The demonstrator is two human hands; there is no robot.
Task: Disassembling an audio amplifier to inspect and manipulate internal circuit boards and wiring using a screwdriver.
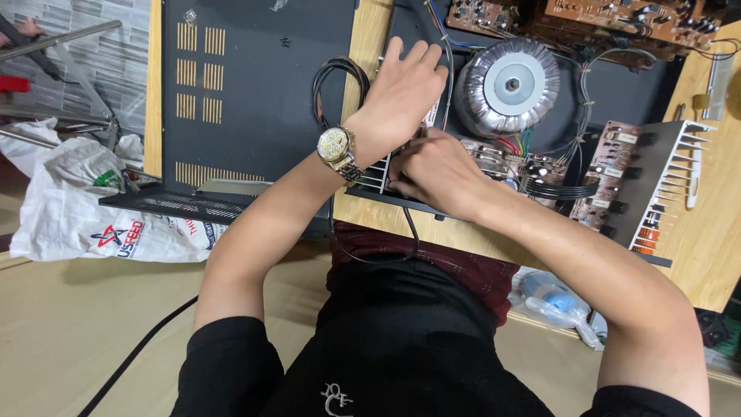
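An opened black amplifier chassis (633, 93) lies on a wooden table (710, 239). My left hand (405, 89), with a gold watch (336, 149) on the wrist, rests flat on the chassis's near corner beside a round silver toroidal transformer (509, 83). My right hand (436, 174) is curled at the chassis edge, its fingers tucked in by a small circuit board (494, 162); what they grip is hidden. A black cable (336, 77) loops beside my left wrist.
A black vented metal cover (247, 85) lies to the left on the table. Brown circuit boards (617, 15) sit at the back, and a board with a white finned heatsink (671, 185) to the right. A white plastic bag (85, 201) lies on the floor, left.
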